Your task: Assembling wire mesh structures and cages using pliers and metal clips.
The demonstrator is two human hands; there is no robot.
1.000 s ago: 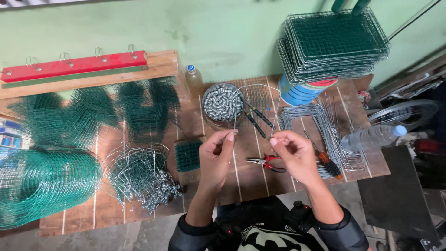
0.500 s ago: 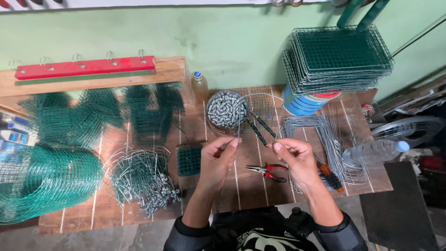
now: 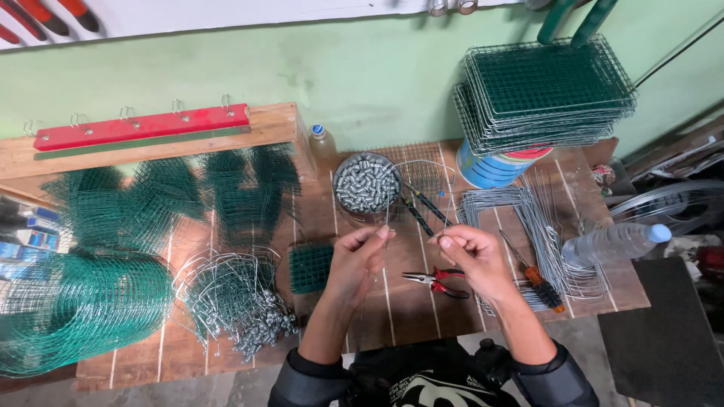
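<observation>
Just in front of the bowl of small metal tubes (image 3: 366, 183), the left hand (image 3: 360, 260) and right hand (image 3: 473, 256) each pinch an end of a thin bent wire (image 3: 419, 167), which might slip and poke a finger.

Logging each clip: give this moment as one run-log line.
left hand: pinching thin bent steel wire | right hand: pinching same wire | nearby: red-handled pliers, round bowl of metal sleeves
</observation>
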